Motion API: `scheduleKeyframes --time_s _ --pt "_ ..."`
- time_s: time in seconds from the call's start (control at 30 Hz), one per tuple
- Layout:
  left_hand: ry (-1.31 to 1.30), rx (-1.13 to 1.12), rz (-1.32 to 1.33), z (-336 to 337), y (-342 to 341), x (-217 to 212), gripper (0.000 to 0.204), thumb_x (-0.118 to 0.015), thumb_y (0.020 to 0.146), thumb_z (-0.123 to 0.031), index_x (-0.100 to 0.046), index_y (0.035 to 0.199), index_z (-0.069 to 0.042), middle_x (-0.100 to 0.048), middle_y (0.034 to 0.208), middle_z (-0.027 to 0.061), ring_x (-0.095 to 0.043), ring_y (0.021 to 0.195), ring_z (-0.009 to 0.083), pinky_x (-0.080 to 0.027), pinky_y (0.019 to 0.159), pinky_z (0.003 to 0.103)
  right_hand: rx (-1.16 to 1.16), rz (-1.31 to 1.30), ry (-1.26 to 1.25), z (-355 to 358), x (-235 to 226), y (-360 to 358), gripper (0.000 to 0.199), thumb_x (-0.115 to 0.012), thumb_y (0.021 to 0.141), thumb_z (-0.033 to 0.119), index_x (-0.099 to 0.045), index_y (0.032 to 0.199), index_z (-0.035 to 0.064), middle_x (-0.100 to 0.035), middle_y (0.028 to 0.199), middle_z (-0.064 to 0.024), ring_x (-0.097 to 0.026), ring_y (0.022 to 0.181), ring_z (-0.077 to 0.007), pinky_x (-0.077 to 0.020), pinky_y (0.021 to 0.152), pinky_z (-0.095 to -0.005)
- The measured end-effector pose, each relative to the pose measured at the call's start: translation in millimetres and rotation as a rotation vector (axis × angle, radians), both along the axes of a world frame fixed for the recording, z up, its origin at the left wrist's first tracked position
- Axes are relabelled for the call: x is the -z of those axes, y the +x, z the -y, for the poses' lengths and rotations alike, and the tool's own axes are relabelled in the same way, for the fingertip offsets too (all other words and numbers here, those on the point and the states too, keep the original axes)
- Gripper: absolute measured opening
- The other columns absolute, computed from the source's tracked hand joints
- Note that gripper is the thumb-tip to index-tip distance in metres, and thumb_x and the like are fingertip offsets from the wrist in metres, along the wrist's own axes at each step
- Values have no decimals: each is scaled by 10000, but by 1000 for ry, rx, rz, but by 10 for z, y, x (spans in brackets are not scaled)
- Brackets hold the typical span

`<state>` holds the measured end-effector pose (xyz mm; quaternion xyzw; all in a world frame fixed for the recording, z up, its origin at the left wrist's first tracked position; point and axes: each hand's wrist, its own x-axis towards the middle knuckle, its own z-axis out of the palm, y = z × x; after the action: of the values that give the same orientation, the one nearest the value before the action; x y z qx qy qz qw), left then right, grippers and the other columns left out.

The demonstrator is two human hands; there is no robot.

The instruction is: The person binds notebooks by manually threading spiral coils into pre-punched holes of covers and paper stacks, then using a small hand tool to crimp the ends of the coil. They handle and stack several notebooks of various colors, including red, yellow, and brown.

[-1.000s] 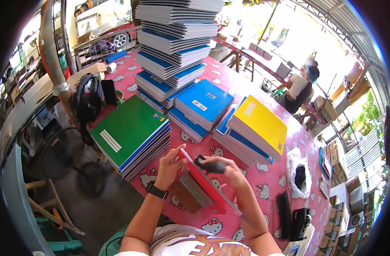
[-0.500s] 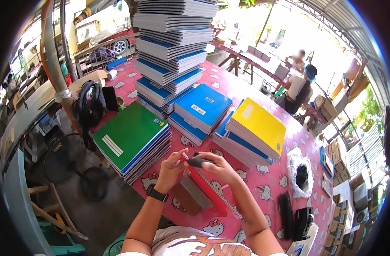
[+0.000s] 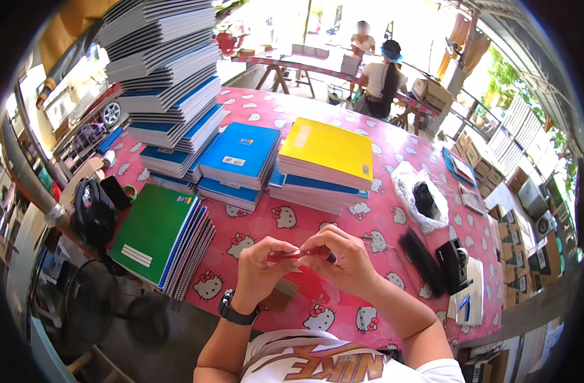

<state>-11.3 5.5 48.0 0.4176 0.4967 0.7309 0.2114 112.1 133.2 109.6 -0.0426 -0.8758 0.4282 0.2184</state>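
Near the table's front edge my two hands meet, fingertips pinched together. My left hand (image 3: 263,265), with a black watch on its wrist, is closed on the edge of a red notebook (image 3: 314,290). The notebook hangs below the fingers, mostly hidden and blurred. My right hand (image 3: 343,258) is closed against the same edge. A bit of a black tool (image 3: 332,258) shows under its fingers; the rest of the tool is covered. A brown board or cover (image 3: 280,297) lies below my left hand.
Ahead stand stacks of green (image 3: 148,233), blue (image 3: 241,153) and yellow (image 3: 327,150) notebooks, with a tall notebook pile (image 3: 167,83) at left. A plastic bag (image 3: 404,182), black brush-like object (image 3: 423,262) and black device (image 3: 455,268) lie right. Two people sit farther off.
The view has turned right. My right hand, earlier holding the black tool at the notebook's coil, has come up against my left fingertips. The tool is now mostly hidden.
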Motion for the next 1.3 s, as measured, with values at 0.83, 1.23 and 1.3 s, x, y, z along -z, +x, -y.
scheduleKeyframes --time_s 0.83,1.23,1.3 --pt "-71 -184 -217 124 228 108 179 -697 776 -63 -595 922 -46 -584 818 30 -548 749 149 -421 761 317 -6 -201 421 196 77 61 183 -661 806 131 -539 884 21 -545 798 -106 -534 732 -294 -454 624 -385" --pt "28 -209 -518 105 156 195 118 -645 805 -159 -590 895 -106 -564 803 8 -515 793 178 -310 851 353 -82 -149 226 179 81 41 190 -697 781 106 -561 885 22 -555 819 -105 -555 734 -252 -468 627 -326" --pt "40 -165 -506 126 147 202 113 -641 807 -156 -590 898 -111 -565 814 -3 -519 813 166 -295 878 356 -139 -153 105 134 96 54 212 -729 760 119 -570 861 23 -558 804 -96 -562 703 -229 -467 604 -305"
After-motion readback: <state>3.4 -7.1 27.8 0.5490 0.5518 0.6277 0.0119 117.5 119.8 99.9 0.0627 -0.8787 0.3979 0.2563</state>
